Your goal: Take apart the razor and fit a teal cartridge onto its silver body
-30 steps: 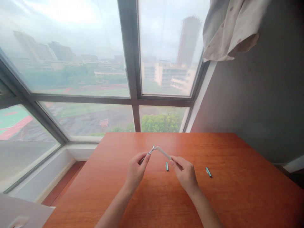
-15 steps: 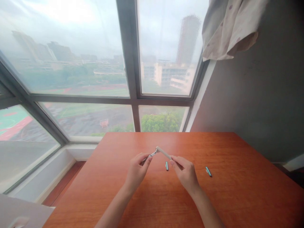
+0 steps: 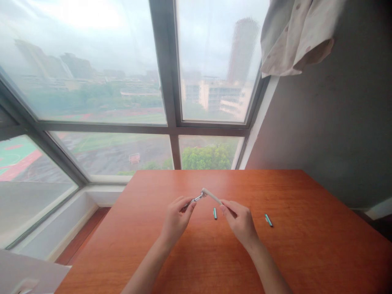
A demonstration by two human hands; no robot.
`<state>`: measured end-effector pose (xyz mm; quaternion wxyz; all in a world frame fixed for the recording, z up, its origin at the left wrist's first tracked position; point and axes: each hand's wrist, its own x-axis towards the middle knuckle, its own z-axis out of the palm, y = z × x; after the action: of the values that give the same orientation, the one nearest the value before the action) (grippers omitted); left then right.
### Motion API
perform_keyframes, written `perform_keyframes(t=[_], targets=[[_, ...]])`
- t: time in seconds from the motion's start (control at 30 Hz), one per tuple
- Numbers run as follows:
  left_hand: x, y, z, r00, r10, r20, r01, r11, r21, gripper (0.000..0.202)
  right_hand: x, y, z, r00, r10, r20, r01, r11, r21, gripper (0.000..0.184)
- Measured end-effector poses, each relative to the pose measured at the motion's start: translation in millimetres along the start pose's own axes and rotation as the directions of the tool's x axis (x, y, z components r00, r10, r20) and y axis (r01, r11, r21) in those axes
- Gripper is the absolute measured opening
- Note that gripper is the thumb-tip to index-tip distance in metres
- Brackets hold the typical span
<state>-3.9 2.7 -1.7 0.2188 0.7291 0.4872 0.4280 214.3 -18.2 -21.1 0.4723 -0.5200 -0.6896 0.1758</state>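
"Over the table [image 3: 202,261], what do we hold?"

"Our left hand [image 3: 176,219] pinches a silver handle [image 3: 198,197], our right hand [image 3: 241,221] a pale stick [image 3: 212,196], thumb against fingers on each; their far tips sit close together (whether touching, we can't tell)."

"And around them?"

"One green-and-black strip [image 3: 214,213] lies between our hands, another strip [image 3: 268,220] to their right; past the table's far edge, we see the window frame [image 3: 170,81]."

The left cartridge [image 3: 214,213] is lying on the table [image 3: 202,257]. My left hand [image 3: 176,220] is holding the razor handle [image 3: 198,197] to its left, my right hand [image 3: 241,222] the stick [image 3: 212,197] to its right; the right cartridge [image 3: 268,220] is lying farther right, the window [image 3: 173,129] standing behind it.
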Motion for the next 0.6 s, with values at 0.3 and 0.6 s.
perform_keyframes(t=[0.3,0.6], targets=[[-0.5,1.5,-1.1,1.0,-0.001,-0.016,0.001,1.0,0.004,0.025,0.5,2.6,-0.5,1.0,-0.006,0.008,0.007,0.999,-0.037,0.028],[-0.5,-3.1,-1.3,1.0,0.02,0.006,-0.021,0.996,0.088,0.027,0.5,-4.1,0.3,0.998,-0.028,0.058,0.029,0.999,-0.015,0.027]])
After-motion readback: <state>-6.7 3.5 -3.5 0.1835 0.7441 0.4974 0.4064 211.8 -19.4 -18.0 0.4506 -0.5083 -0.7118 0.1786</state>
